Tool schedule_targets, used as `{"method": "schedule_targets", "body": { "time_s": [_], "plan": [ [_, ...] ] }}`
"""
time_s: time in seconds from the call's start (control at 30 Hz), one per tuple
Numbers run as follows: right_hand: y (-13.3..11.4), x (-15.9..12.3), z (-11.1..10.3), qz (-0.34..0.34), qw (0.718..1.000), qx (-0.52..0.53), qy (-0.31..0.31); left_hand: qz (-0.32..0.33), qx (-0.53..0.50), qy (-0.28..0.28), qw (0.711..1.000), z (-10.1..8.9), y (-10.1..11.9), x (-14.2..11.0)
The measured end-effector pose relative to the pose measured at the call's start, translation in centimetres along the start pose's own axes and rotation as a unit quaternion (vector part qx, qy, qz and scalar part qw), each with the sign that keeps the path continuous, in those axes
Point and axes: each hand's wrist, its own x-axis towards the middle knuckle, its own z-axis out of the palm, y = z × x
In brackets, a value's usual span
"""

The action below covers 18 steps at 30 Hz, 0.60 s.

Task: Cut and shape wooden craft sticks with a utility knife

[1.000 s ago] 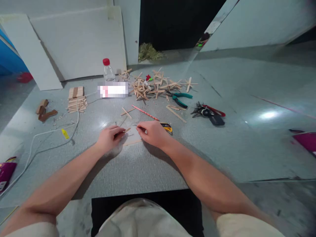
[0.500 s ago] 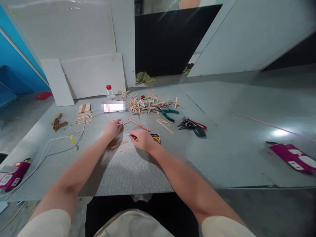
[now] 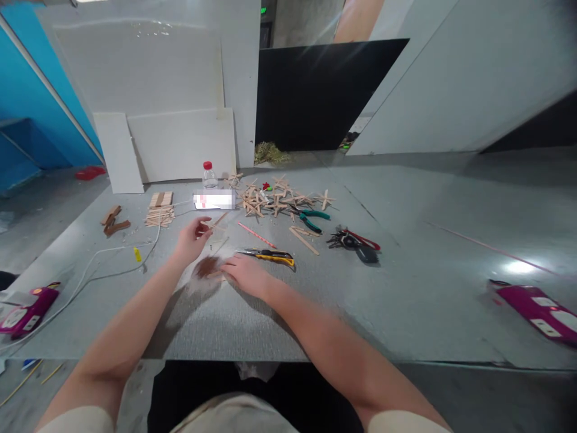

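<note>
My left hand (image 3: 195, 236) is raised a little over the table, its fingers pinching a thin wooden craft stick (image 3: 220, 220) that points up and right. Thin pale pieces lie just below it. My right hand (image 3: 246, 274) is stretched out low over the table, fingers extended to the left at a flat wooden strip (image 3: 217, 278); whether they grip it is hard to see. A blurred brown patch (image 3: 207, 266) shows beside those fingertips. Right behind my right hand lies a yellow-and-black utility knife (image 3: 273, 257) with its blade pointing left. A red patterned stick (image 3: 256, 234) rests beyond the knife.
Star-shaped stick assemblies (image 3: 283, 198) are heaped at the back, beside green-handled pliers (image 3: 313, 219). Keys (image 3: 356, 242) lie to the right. A bundle of sticks (image 3: 161, 207), a white cable (image 3: 92, 258) and a red-capped bottle (image 3: 209, 175) stand or lie left. Purple power strips (image 3: 536, 307) flank both sides.
My right hand has moved off the utility knife, down and left to the wooden strip, uncovering the knife. My left hand has shifted left with the stick. The view has tilted slightly.
</note>
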Motion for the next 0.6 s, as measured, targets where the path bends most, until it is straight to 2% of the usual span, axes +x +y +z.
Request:
{"method": "schedule_targets", "body": {
  "time_s": [0.13,0.3,0.5,0.6],
  "plan": [
    [0.4,0.1,0.4,0.030,0.999,-0.016,-0.013,0.065,-0.041,-0.002,0.997,-0.7,1.1,-2.2],
    [0.6,-0.1,0.7,0.068,0.997,-0.027,0.001,0.140,-0.032,0.018,0.989,-1.2,2.0,-3.4],
    [0.0,-0.4,0.3,0.042,0.998,0.012,0.042,0.184,0.000,0.097,0.978,-1.2,2.4,-5.1],
    [-0.2,-0.9,-0.5,0.024,0.995,0.044,0.082,0.187,0.004,0.111,0.976,-0.9,2.5,-6.0]
  ]
}}
